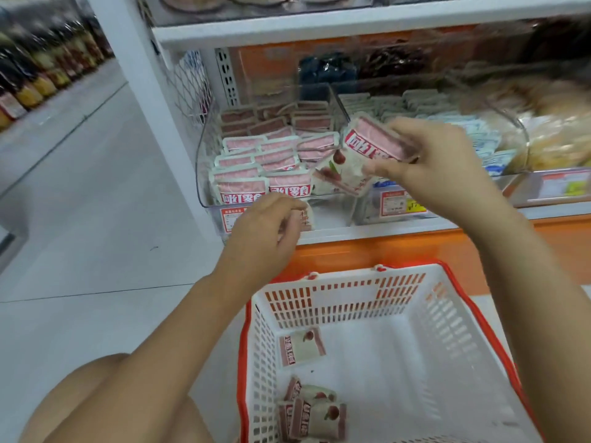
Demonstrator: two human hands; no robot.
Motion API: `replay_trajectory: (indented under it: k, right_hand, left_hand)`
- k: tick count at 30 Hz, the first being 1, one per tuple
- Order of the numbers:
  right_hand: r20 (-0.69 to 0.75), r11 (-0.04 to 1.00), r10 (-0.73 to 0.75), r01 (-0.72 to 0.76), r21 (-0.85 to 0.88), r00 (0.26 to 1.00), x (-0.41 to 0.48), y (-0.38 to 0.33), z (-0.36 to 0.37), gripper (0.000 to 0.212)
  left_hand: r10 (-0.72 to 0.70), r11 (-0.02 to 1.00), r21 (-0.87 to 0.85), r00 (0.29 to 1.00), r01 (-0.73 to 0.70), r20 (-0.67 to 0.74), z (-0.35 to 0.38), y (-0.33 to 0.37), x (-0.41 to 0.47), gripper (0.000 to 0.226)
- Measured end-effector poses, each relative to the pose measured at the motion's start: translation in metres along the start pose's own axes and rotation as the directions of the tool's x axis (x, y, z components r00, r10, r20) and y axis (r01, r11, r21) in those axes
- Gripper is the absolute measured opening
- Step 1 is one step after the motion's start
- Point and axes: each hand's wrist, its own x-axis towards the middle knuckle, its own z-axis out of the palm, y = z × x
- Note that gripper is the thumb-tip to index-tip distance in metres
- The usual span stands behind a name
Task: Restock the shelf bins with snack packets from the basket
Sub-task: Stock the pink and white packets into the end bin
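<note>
Before shelf bin [332, 207], hands [265, 231] [438, 161] grip packets [374, 143].

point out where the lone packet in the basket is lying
In the head view the lone packet lies on the floor of the basket near its far left corner, apart from the pile of packets at the near left.

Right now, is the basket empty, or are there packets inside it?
Nearly empty. One packet lies alone on the basket floor, and a small pile of packets sits at its near left corner.
</note>
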Motion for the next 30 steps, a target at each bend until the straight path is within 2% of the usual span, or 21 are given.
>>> replay_trajectory:
  k: [2, 6, 12, 14, 18, 23, 26, 30]
  right_hand:
    - [0.047, 0.996, 0.004, 0.001, -0.09, 0.999, 0.027, -0.004, -0.006, 0.024]
    - [0.25, 0.968, 0.074, -0.009, -0.249, 0.965, 0.075, -0.017, -0.005, 0.018]
    - [0.419, 0.848, 0.096, 0.146, -0.509, 0.903, 0.109, -0.032, 0.027, 0.037]
    - [0.449, 0.792, 0.126, 0.183, -0.583, 0.885, 0.107, -0.03, 0.041, 0.034]
    - [0.412, 0.735, 0.158, 0.172, -0.656, 0.898, 0.1, -0.029, 0.056, 0.029]
    - [0.26, 0.638, 0.075, 0.154, -0.755, 0.963, 0.091, -0.052, 0.042, 0.015]
    - [0.212, 0.56, 0.076, 0.134, -0.818, 0.974, 0.093, -0.064, 0.053, 0.024]
    - [0.273, 0.561, 0.158, 0.14, -0.815, 0.949, 0.099, -0.056, 0.071, 0.027]
  left_hand:
    - [-0.058, 0.998, 0.02, 0.998, 0.059, -0.023, -0.003, -0.009, 0.002, 0.031]
    - [-0.076, 0.995, 0.069, 0.997, 0.075, 0.022, -0.002, -0.021, 0.008, 0.035]
    - [-0.062, 0.996, 0.059, 0.997, 0.059, 0.044, -0.004, -0.033, 0.008, 0.034]
    - [-0.053, 0.997, 0.066, 0.997, 0.05, 0.05, -0.004, -0.039, 0.008, 0.034]
    - [-0.041, 0.99, 0.14, 0.998, 0.034, 0.051, -0.004, -0.053, 0.008, 0.036]
    - [-0.012, 0.983, 0.181, 0.999, 0.006, 0.035, 0.001, -0.057, 0.009, 0.041]
    - [-0.038, 0.982, 0.183, 0.999, 0.033, 0.024, 0.005, -0.055, 0.011, 0.037]
    - [-0.042, 0.987, 0.158, 0.999, 0.042, -0.005, 0.007, -0.056, 0.012, 0.034]
